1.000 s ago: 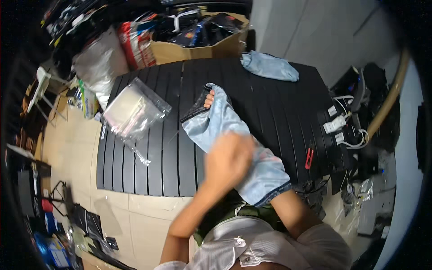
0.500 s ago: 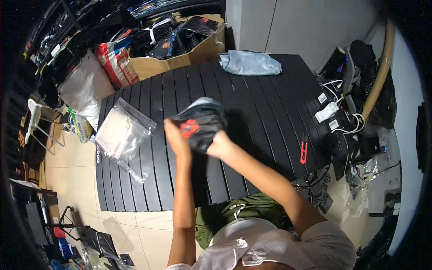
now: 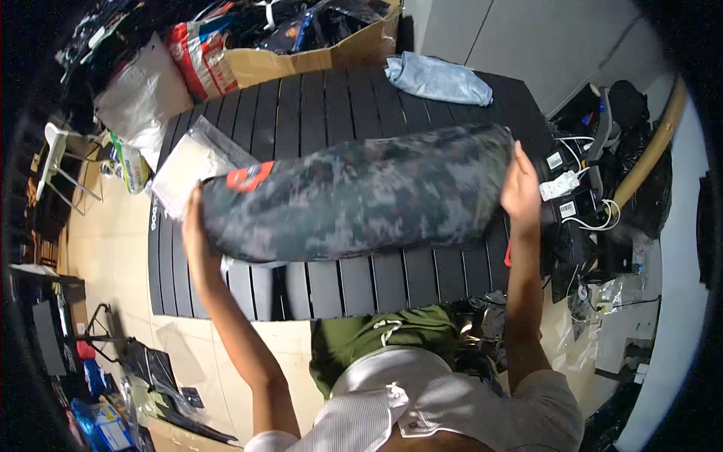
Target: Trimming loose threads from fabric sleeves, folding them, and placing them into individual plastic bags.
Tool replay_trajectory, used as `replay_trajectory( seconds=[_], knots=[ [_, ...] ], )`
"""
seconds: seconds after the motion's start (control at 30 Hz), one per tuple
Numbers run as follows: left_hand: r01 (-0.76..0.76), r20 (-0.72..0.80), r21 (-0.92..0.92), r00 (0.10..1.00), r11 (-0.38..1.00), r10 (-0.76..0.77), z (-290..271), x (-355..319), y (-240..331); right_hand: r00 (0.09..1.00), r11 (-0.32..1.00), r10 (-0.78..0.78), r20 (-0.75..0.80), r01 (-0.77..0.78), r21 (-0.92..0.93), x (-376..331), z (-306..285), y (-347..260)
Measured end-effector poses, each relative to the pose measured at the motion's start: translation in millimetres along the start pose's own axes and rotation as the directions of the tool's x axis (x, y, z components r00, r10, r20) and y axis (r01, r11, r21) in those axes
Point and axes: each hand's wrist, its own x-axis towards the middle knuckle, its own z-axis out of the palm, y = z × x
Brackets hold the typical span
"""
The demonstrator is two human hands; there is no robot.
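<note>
A long camouflage cloth piece (image 3: pixel 361 200) in dark green, grey and black stretches lengthwise between my hands above the slatted black table (image 3: pixel 361 292). Near its left end sits a red patch (image 3: pixel 250 176). My left hand (image 3: pixel 197 235) grips the left end, its fingers partly hidden by the fabric. At the opposite end my right hand (image 3: pixel 521 187) holds the edge, fingers pointing away from me. The cloth is slightly blurred, and its exact kind cannot be made out.
Clear plastic bags (image 3: pixel 192 166) lie at the table's left, partly covered by the cloth. Folded light blue denim (image 3: pixel 439 79) rests at the far edge. A red-handled tool (image 3: pixel 507 255) shows by my right forearm. White power strips (image 3: pixel 560 184) and cables sit at the right.
The dark cloth was bunched small between my two hands. Now it is spread out wide, with my hands far apart. The view has shifted slightly too.
</note>
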Motion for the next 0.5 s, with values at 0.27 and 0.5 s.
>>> replay_trajectory(
  seconds=[0.27,0.5],
  knots=[
    [-0.067,-0.032,0.94,0.959,0.334,0.28,33,-79,-47,0.923,0.837,0.353,-0.154,-0.384,-0.39,-20,-40,57],
    [-0.031,-0.03,0.702,0.997,0.711,0.073,6,-99,-72,0.804,0.345,0.575,0.153,-0.068,-0.936,-43,-2,46]
  ],
)
